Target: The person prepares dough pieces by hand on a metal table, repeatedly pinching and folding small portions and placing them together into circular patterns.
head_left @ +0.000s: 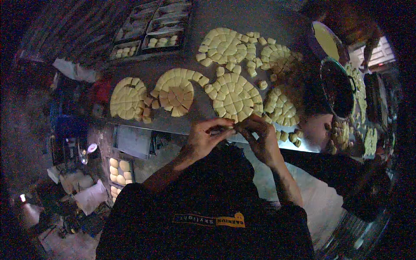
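The head view shows the person's bare left hand point(204, 138) and bare right hand point(261, 138) meeting at the near edge of a grey, smooth-topped table point(167, 121), fingers bent and tips pinched together; whether a small piece sits between them, I cannot tell. Directly at twelve o'clock from the fingertips lies a round, pale-yellow dough slab point(236, 95) cut into blocks, with no clear long axis; the right hand overlaps its near edge, the left sits just below. At two o'clock is a cut, pale dough patch point(281, 107); at ten, a browner-centred round of cut dough point(175, 89). At eight o'clock, lower down, a dark rectangular tray point(133, 174) holds large pale dough balls point(120, 178). Toward two, a dark round bowl with a green rim point(333, 59) has unreadable contents. Farthest, at eleven, dark metal trays point(161, 50) hold smaller dough balls point(163, 41).
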{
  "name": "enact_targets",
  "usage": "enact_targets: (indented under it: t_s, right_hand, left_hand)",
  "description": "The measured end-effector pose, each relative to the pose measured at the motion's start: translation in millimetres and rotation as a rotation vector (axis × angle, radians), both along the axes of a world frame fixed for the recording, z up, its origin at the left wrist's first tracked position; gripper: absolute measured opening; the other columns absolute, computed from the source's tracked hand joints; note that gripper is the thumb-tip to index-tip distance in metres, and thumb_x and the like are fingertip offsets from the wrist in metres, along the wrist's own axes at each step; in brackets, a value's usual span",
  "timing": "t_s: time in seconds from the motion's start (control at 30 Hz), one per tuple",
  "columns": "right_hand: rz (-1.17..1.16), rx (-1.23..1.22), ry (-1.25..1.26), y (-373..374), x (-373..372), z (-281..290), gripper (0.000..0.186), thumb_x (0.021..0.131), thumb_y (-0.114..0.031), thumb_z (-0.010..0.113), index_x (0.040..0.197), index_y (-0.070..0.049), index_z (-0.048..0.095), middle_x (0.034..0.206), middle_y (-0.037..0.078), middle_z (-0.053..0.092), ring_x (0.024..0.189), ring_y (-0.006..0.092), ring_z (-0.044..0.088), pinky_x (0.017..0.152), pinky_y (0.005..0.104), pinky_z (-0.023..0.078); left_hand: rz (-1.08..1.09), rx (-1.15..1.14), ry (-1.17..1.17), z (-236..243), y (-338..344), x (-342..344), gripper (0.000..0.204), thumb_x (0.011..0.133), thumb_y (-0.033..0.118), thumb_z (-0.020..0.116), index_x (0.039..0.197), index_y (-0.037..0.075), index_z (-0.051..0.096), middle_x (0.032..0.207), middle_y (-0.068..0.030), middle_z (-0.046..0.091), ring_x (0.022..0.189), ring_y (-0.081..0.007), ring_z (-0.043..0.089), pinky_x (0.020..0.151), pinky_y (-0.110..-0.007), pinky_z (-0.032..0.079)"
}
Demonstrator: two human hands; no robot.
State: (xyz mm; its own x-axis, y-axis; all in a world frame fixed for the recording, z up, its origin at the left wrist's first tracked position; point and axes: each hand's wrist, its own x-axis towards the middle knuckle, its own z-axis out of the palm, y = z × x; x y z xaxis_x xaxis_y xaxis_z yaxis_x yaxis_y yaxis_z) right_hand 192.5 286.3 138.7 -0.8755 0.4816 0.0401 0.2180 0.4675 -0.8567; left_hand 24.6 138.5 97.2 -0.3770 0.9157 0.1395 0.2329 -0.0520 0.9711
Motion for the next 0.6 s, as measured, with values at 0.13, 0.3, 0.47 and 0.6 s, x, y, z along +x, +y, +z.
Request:
enact_targets:
  t_s: [0.13,0.3,0.47,0.6]
  right_hand:
    - [-0.038,-0.052,0.082,4.5,-0.9,4.6,0.028,0.088,-0.002,0.077,0.116,-0.006,0.077,0.103,0.008,0.072,0.098,0.0182,0.068,0.081,0.0325,0.057]
    - [0.128,0.169,-0.037,28.8,0.7,-2.3,0.035,0.085,-0.004,0.079,0.120,-0.007,0.075,0.107,0.011,0.075,0.098,0.0216,0.070,0.084,0.0349,0.057]
    - [0.272,-0.048,0.135,40.1,1.5,-19.6,0.032,0.081,-0.001,0.082,0.112,-0.006,0.075,0.103,0.010,0.075,0.089,0.0246,0.074,0.083,0.0361,0.059]
    - [0.352,-0.129,0.086,38.4,-1.5,-11.1,0.027,0.078,0.000,0.084,0.103,-0.005,0.075,0.100,0.010,0.075,0.089,0.0237,0.073,0.084,0.0347,0.058]
  left_hand:
    - [0.145,-0.196,-0.380,6.9,8.3,11.0,0.022,0.101,0.012,0.067,0.119,0.000,0.069,0.119,-0.0112,0.070,0.104,-0.0207,0.071,0.091,-0.037,0.062]
    - [0.211,-0.395,-0.623,11.9,17.2,31.5,0.028,0.106,0.019,0.059,0.126,-0.001,0.065,0.123,-0.0133,0.067,0.108,-0.0248,0.070,0.090,-0.042,0.065]
    - [0.042,-0.227,-1.080,-9.3,11.1,22.1,0.044,0.105,0.022,0.062,0.143,0.001,0.054,0.134,-0.0140,0.063,0.118,-0.0250,0.067,0.095,-0.042,0.062]
    - [-0.058,-0.272,-0.677,-11.5,3.2,26.4,0.052,0.100,0.023,0.070,0.144,0.002,0.052,0.138,-0.0131,0.062,0.120,-0.0249,0.066,0.102,-0.038,0.057]
